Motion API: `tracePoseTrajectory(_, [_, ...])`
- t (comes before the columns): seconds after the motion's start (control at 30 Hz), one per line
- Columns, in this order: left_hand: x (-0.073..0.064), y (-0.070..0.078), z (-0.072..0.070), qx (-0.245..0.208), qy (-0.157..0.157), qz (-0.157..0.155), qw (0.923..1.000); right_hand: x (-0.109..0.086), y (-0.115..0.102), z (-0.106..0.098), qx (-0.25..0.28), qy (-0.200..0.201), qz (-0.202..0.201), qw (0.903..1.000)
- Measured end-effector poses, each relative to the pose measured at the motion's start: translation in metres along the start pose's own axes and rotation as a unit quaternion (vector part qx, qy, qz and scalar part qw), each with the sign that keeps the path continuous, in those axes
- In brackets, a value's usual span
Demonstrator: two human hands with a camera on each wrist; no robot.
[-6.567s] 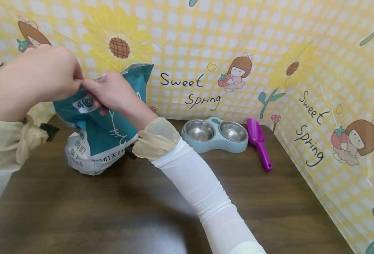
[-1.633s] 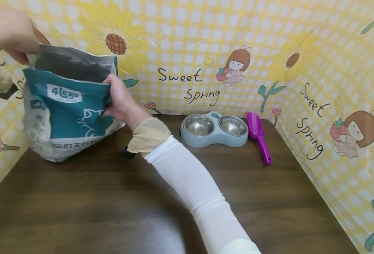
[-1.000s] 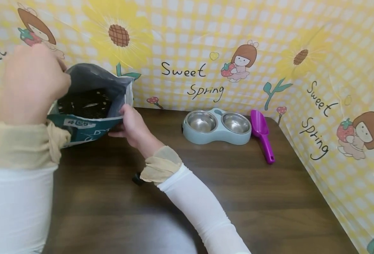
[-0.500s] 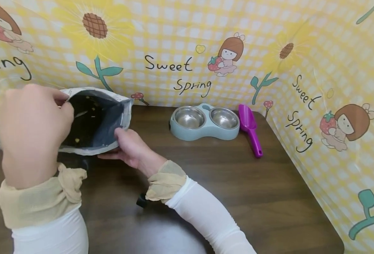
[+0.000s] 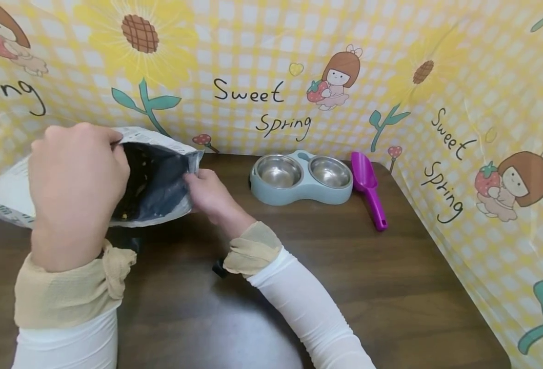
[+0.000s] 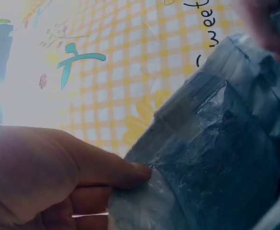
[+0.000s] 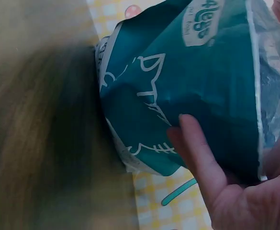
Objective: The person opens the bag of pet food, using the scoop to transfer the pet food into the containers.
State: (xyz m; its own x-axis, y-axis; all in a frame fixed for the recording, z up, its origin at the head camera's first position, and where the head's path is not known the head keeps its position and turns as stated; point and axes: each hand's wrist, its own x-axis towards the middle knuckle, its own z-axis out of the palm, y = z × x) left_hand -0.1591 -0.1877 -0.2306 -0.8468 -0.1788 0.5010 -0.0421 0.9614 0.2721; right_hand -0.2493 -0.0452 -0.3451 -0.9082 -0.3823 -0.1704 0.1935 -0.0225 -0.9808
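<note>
A teal and white pet food bag (image 5: 165, 177) lies tipped at the table's left, its open mouth facing me. Some small light bits of kibble (image 5: 136, 192) show in its dark, silvery inside. My left hand (image 5: 77, 189) pinches one side of the mouth; in the left wrist view its thumb (image 6: 125, 172) presses on the silver lining. At the mouth's right corner, my right hand (image 5: 213, 197) grips the edge. In the right wrist view, fingers (image 7: 197, 148) lie along the printed teal front, with the thumb toward the inside.
A pale blue double feeder (image 5: 302, 193) with two steel bowls stands at the table's back, right of the bag. Beside it lies a purple scoop (image 5: 368, 189). A yellow checked cloth (image 5: 253, 46) covers the walls behind and to the right.
Earlier both hands met at the closed top of the upright bag. The mouth was then pulled wide, and the bag tipped toward me. Lately both hands have shifted slightly right with it.
</note>
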Motion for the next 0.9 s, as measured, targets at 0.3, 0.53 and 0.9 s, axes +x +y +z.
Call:
tracePoseTrajectory(0.3, [0.006, 0.002, 0.006, -0.004, 0.023, -0.009, 0.9997, 0.013, 0.0, 0.011, 0.007, 0.099, -0.092, 0.9908])
tracePoseTrajectory(0.53, [0.008, 0.018, 0.023, -0.011, 0.072, -0.02, 0.9972, 0.022, 0.001, 0.001, 0.004, 0.125, -0.1, 0.9871])
tracePoseTrajectory(0.9, [0.0, 0.011, 0.008, -0.006, 0.064, -0.011, 0.9978, 0.008, -0.013, -0.024, -0.189, 0.052, -0.055, 0.9791])
